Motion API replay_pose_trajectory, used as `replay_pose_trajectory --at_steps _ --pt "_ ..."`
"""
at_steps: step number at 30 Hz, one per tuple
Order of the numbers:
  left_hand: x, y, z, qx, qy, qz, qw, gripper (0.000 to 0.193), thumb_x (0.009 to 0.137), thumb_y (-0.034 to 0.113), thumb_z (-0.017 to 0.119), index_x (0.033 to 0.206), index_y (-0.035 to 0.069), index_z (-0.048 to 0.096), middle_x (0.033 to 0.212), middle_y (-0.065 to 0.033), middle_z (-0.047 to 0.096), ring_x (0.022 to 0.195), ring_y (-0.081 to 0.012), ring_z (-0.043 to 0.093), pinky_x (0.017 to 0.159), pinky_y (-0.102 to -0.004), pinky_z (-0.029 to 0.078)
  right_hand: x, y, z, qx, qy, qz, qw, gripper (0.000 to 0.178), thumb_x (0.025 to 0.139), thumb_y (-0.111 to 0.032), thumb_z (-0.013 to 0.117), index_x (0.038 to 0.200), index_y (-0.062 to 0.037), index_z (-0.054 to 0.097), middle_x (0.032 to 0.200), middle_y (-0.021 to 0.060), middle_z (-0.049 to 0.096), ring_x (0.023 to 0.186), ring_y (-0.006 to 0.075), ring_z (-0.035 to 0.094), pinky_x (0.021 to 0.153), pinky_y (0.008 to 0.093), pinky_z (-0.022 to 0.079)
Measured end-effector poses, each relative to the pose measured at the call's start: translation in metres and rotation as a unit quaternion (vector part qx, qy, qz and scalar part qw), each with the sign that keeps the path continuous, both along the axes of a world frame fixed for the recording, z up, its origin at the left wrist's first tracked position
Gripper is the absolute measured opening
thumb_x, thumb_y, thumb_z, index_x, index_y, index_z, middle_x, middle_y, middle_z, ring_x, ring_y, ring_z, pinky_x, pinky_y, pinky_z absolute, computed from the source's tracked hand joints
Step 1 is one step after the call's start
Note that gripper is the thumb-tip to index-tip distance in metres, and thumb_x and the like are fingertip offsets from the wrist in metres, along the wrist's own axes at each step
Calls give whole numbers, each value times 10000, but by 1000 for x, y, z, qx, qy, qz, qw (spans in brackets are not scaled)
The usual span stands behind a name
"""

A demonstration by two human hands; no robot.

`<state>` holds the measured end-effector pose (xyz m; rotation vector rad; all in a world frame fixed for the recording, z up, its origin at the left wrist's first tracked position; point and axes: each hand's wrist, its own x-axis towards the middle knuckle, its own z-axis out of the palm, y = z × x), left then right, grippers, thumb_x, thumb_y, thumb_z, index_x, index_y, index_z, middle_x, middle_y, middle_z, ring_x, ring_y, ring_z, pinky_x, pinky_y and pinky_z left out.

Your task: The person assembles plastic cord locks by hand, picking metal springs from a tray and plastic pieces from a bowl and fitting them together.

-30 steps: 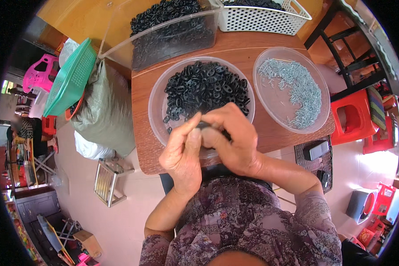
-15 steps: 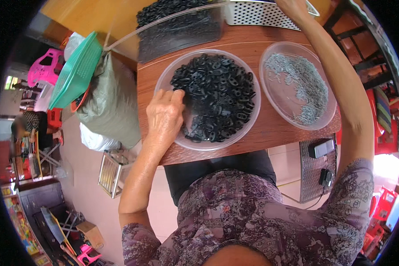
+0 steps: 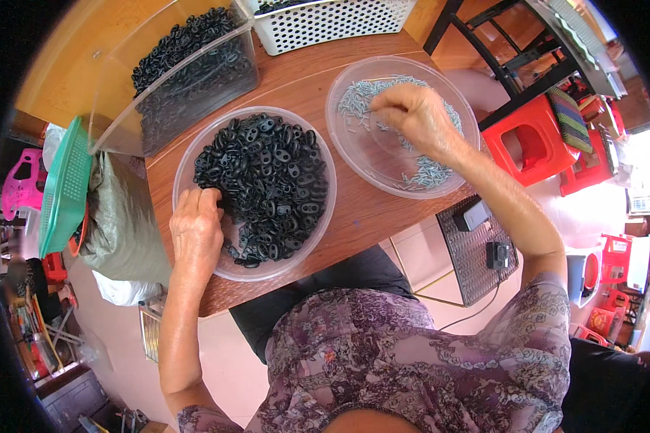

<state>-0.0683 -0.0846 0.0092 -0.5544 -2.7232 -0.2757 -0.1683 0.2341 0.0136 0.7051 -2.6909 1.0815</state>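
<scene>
On the wooden table a round clear bowl (image 3: pixel 183 169) holds a heap of small black oval pieces (image 3: pixel 271 177) with two holes each. My left hand (image 3: pixel 197 225) rests at the bowl's left rim. Its fingers are curled in against the black pieces, and whatever they grip is hidden. To the right stands a shallow clear round dish (image 3: pixel 374 160) with many thin blue-grey pins (image 3: pixel 430 173). Above that dish my right hand (image 3: pixel 415 119) is bent down with thumb and fingers drawn together. Too small to make out is anything between those fingertips.
Behind the bowl is a clear plastic box (image 3: pixel 195 101) full of similar black pieces. A white perforated basket (image 3: pixel 332 25) sits at the table's far edge. Red stools (image 3: pixel 523 148) stand at the right, a full sack (image 3: pixel 126 216) and green basket (image 3: pixel 65 187) at the left.
My right hand has come from the white basket to over the dish of pins. My left hand stays at the bowl's rim. The view has turned toward the right.
</scene>
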Motion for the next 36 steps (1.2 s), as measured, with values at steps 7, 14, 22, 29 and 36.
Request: replay_pose_trajectory --at_steps 7,14,22,29,36 --pt "20 12 12 85 -32 44 995 206 658 -58 572 859 -11 584 743 -130 514 733 -297 522 643 -380 421 -4 -15 -31 97 131 86 983 120 695 -85 615 796 -19 614 760 125 582 758 313 545 675 390 443" --pt "26 11 3 111 -46 58 991 198 674 -42 585 869 -4 597 753 -119 521 753 -286 530 658 -374 426 -5 -26 -36 115 121 80 983 80 689 -86 554 645 -22 537 700 167 572 749 360 543 641 449 447" --pt "30 13 5 84 17 50 995 176 685 -44 593 853 10 588 725 -110 516 708 -268 537 619 -354 431 -5 -22 -36 109 50 55 991 104 705 -110 603 725 -18 559 710 155 567 727 336 542 649 407 436" --pt "37 16 12 179 34 94 979 82 745 -22 568 815 17 584 742 -102 535 683 -234 553 592 -314 449 -3 -32 -41 94 97 81 988 94 702 -98 602 716 -17 556 700 156 567 713 339 543 638 417 436" --pt "39 18 3 681 -156 113 707 91 839 43 545 879 -31 581 715 -27 518 600 -102 519 579 -251 470 -3 -33 -45 121 155 54 979 69 708 -69 531 658 -21 523 675 175 558 668 367 543 582 450 434"
